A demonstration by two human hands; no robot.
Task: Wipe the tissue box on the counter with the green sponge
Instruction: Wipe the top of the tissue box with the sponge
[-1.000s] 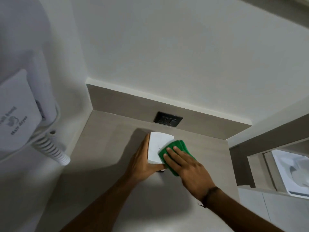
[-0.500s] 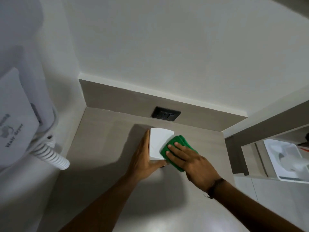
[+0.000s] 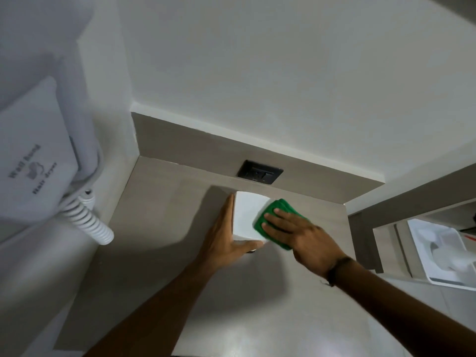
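Observation:
A white tissue box (image 3: 246,217) stands on the grey counter (image 3: 164,215) near the back wall. My left hand (image 3: 222,238) holds it, palm flat against its left side and thumb across its near edge. My right hand (image 3: 301,235) presses the green sponge (image 3: 270,217) flat against the box's right part, fingers spread over the sponge. The right side of the box is hidden under the sponge and hand.
A black wall socket (image 3: 259,172) sits in the backsplash just behind the box. A white wall hair dryer (image 3: 33,150) with a coiled cord (image 3: 87,222) hangs at the left. At the right, a lower shelf holds a white tray (image 3: 443,256).
My right hand with the sponge has slid a little across the box's right part. The left hand stays on the box. The camera view has shifted slightly.

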